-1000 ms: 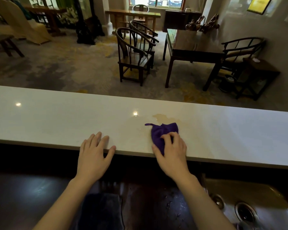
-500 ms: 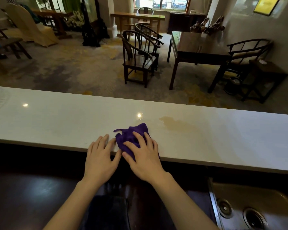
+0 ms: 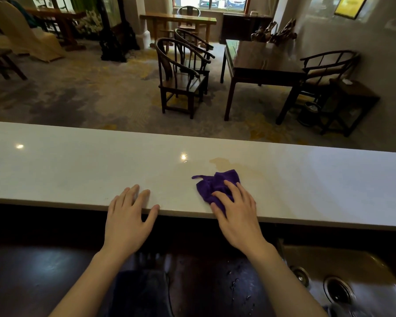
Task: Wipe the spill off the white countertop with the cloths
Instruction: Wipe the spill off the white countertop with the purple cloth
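A long white countertop [image 3: 78, 170] runs across the head view. On it, a pale brown spill [image 3: 224, 164] spreads right of centre. A crumpled purple cloth [image 3: 215, 184] lies at the spill's near edge, its far part touching the stain. My right hand [image 3: 236, 213] presses flat on the near half of the cloth, fingers spread over it. My left hand [image 3: 128, 216] rests palm down on the counter's front edge, to the left of the cloth, holding nothing.
A dark lower counter [image 3: 32, 275] lies below the front edge, with a dark cloth [image 3: 137, 291] on it between my forearms. A steel sink [image 3: 343, 282] sits at lower right. Beyond the countertop are wooden chairs [image 3: 181, 78] and a dark table [image 3: 263, 60].
My right hand has slid the purple cloth rightward, from beside my left hand back to the spill's edge. My left hand has stayed on the front edge.
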`<state>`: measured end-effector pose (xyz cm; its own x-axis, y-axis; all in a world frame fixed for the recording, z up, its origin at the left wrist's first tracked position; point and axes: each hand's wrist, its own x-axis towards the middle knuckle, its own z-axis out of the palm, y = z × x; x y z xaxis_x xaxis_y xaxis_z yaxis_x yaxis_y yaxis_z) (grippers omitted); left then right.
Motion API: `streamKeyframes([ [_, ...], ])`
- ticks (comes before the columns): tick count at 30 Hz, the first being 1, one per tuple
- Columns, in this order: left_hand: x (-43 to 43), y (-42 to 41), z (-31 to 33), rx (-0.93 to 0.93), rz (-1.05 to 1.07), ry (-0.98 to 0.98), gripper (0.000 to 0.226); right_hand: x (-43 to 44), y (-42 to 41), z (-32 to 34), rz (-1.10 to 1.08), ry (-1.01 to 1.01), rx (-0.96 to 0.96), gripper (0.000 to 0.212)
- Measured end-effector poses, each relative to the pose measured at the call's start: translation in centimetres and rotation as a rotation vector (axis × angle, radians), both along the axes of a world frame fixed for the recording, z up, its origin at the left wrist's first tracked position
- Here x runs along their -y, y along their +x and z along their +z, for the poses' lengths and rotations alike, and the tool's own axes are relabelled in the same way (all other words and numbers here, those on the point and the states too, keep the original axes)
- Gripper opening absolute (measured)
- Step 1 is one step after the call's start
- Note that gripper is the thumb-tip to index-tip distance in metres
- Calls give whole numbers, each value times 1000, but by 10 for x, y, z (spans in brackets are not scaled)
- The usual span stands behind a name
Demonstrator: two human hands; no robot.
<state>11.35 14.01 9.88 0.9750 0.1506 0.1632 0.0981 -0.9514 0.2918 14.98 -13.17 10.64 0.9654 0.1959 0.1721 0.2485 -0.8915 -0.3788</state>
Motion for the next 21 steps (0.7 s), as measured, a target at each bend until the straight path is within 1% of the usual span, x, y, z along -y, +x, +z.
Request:
streamKeyframes([
  [4,0,0,1,3,1,10,63,35,4,0,-110,3,8,35],
  [9,-1,0,1,4,-2,13,62,78,17,4,-299,-31,-23,41],
  [12,0,-1,2,6,-1,11,62,89,30,8,-362,16,-61,41],
  [17,0,0,1,-4,-3,10,61,83,66,14,-385,74,-158,51],
  [21,-1,0,0,-12,-6,6,63,66,94,20,-340,88,-210,51],
])
